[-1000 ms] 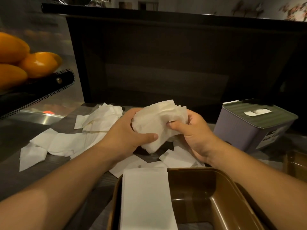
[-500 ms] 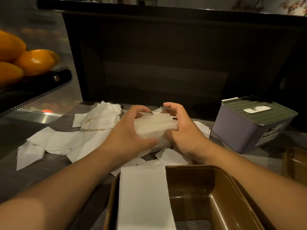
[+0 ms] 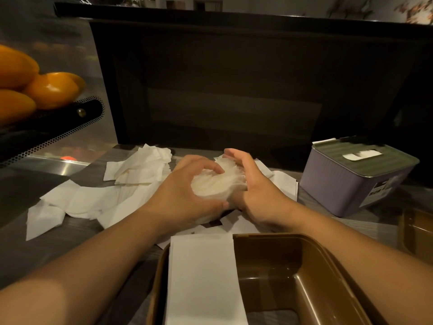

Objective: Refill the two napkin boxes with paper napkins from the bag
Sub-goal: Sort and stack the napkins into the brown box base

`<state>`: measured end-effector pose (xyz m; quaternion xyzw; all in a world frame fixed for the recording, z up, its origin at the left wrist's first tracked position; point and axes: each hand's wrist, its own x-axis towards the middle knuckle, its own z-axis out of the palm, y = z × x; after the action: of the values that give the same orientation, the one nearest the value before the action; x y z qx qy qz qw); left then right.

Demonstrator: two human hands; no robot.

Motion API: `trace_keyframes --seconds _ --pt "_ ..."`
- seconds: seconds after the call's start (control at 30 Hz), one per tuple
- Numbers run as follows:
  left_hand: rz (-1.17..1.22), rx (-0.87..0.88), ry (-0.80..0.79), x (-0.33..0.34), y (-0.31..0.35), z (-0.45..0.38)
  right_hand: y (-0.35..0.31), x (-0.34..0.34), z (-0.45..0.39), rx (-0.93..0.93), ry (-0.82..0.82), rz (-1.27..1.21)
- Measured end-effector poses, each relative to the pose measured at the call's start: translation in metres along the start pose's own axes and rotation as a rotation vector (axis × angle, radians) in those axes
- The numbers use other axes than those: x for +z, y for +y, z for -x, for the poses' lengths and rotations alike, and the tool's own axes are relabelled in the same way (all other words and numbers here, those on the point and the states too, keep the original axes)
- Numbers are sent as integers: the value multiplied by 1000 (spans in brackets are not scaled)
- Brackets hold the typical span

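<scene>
1. We see the left hand [image 3: 187, 195] and the right hand [image 3: 255, 191] cupped around one bundle of napkins [image 3: 216, 184]; the fingers [image 3: 206, 164] of both hands are curled onto it, the thumbs underneath.
2. The bundle sits low over the tabletop [image 3: 77, 231], with loose napkins [image 3: 98, 198] scattered beneath and to the left of the hands.
3. The tabletop is dark with a fine grain; a brushed metal ledge [image 3: 58, 161] borders it at the left.
4. Nearest the camera, an open brown box [image 3: 311, 249] holds a flat napkin stack [image 3: 203, 277] in its left half; the right half shows a bare, glossy floor.
5. A lilac box [image 3: 346, 184] with a ribbed green lid stands at the right, a napkin tip showing through its slot.
6. A dark panel [image 3: 234, 90] closes the rear of the scene; the lighting is dim.
7. Orange fruit [image 3: 49, 89] rests on a perforated black tray [image 3: 58, 123], cut off by the left edge.
8. The brown box's near end lies outside the frame, and a second brown object at the right edge cannot be identified.
</scene>
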<state>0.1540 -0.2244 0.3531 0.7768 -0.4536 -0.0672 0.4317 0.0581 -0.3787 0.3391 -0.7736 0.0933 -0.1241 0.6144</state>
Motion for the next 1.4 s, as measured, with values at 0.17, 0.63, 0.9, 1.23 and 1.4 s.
trace_keyframes --seconds 0.17,0.63,0.9,1.23,1.4 --pt "38 57 13 1 -2 0 -2 -3 1 12 -30 49" --pt "119 -70 90 4 -11 -6 -5 -7 2 57 12 -130" --pt "50 5 407 0 -5 -2 -14 -13 4 -195 342 -25" --pt "834 -291 -51 2 11 1 -8 -5 3 -892 128 756" --pt "1132 -434 -111 -6 11 4 -7 -2 1 -818 -30 754"
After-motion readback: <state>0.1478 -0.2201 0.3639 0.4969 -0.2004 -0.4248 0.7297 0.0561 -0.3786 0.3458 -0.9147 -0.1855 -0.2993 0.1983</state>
